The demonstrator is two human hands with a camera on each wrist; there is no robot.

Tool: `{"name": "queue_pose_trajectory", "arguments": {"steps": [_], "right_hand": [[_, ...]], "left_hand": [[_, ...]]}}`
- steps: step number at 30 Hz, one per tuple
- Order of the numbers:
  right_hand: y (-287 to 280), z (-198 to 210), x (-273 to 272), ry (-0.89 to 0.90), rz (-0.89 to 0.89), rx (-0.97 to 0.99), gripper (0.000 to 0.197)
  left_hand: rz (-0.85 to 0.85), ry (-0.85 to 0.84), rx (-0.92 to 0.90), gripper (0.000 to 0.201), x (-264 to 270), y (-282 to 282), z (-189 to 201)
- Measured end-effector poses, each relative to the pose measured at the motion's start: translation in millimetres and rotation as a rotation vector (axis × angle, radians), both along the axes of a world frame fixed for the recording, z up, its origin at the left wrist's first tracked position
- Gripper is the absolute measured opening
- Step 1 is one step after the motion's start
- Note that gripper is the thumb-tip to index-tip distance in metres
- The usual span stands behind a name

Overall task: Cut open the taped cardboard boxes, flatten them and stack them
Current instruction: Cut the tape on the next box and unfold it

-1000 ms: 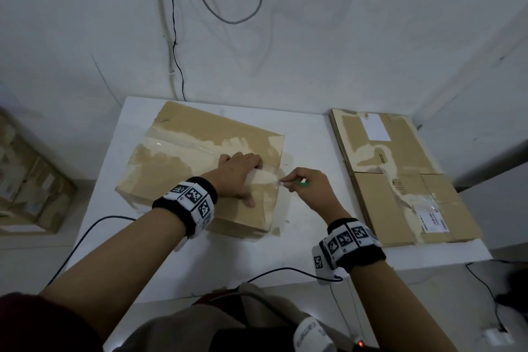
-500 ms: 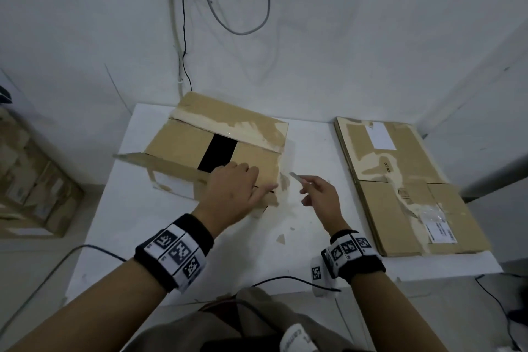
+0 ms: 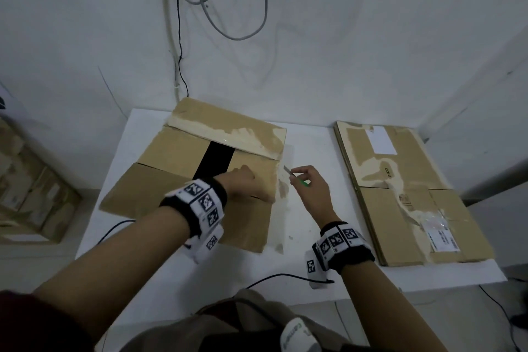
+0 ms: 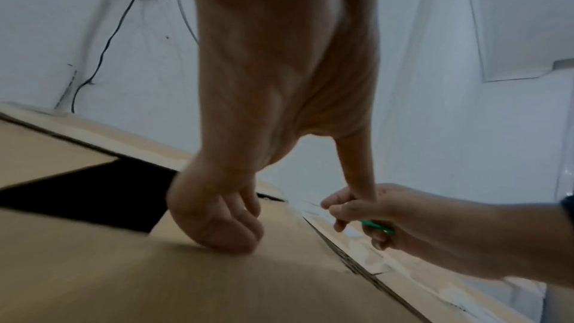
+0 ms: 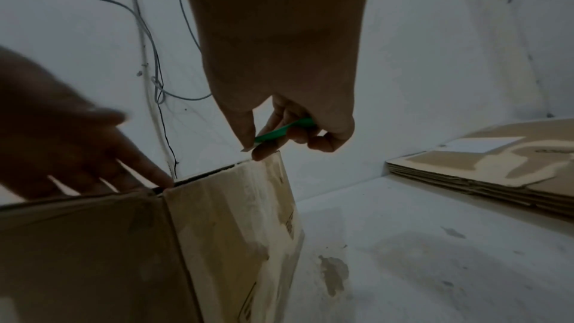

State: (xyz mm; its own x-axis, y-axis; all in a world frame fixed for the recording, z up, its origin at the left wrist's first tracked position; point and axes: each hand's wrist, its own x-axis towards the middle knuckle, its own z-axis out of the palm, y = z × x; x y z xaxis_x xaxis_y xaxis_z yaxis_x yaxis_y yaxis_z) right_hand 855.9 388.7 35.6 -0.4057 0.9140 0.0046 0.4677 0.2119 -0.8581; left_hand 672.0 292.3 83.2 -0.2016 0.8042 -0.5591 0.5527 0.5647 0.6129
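A cardboard box (image 3: 177,151) stands left of centre on the white table (image 3: 314,146). Its two outer top flaps are folded out, and a dark gap shows between the inner flaps. My left hand (image 3: 245,183) presses its fingers on the right inner flap (image 4: 155,279), close to the box's right edge (image 5: 233,230). My right hand (image 3: 300,177) hovers just right of that edge and pinches a green-handled cutter (image 3: 298,179), its blade pointing at the box's far right corner. The cutter (image 5: 285,127) is held between thumb and fingers above the corner.
A stack of flattened boxes (image 3: 400,208) lies at the table's right end. Loose clear tape (image 3: 281,208) hangs down the box's right side. Cables (image 3: 217,8) run down the wall behind. More boxes (image 3: 28,188) sit on the floor at left. A black cord (image 3: 285,277) crosses the table's front edge.
The box was taped shut with my left hand flat on top and the cutter at the seam's right end. Now the outer flaps are folded out, and the right hand has pulled slightly away.
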Motion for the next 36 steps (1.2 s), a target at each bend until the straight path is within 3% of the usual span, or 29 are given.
{"name": "queue_pose_trajectory", "arguments": {"steps": [2, 4, 7, 11, 15, 19, 26, 36], "right_hand": [[6.6, 0.7, -5.4, -0.021, 0.025, 0.021, 0.01], [12.6, -0.9, -10.8, -0.037, 0.05, 0.038, 0.007], [20.7, -4.7, -16.6, -0.056, 0.084, 0.088, 0.003], [27.3, -9.5, -19.4, -0.035, 0.124, 0.128, 0.007], [31.4, -12.3, -27.2, 0.004, 0.127, 0.121, 0.013], [31.0, -17.0, -31.5, 0.049, 0.095, 0.121, 0.015], [41.7, -19.1, -32.7, 0.064, 0.124, 0.11, 0.015], [59.5, -18.8, -54.8, 0.107, 0.123, 0.05, 0.015]], "left_hand": [[0.245, -0.38, 0.031, 0.064, 0.0, 22.6, 3.5], [0.513, -0.601, 0.131, 0.041, 2.8, 37.8, 4.5], [0.798, -0.808, 0.266, 0.051, 2.1, 53.3, -2.5], [0.897, -1.038, 0.345, 0.04, 6.9, 54.8, -14.5], [0.929, -1.051, 0.4, 0.029, 8.4, 58.6, -26.2], [0.996, -0.939, 0.376, 0.017, 8.8, 72.5, -34.8], [1.024, -0.804, 0.32, 0.031, 6.9, 84.6, -36.5], [1.087, -0.924, 0.312, 0.028, -4.8, 86.9, -43.0]]}}
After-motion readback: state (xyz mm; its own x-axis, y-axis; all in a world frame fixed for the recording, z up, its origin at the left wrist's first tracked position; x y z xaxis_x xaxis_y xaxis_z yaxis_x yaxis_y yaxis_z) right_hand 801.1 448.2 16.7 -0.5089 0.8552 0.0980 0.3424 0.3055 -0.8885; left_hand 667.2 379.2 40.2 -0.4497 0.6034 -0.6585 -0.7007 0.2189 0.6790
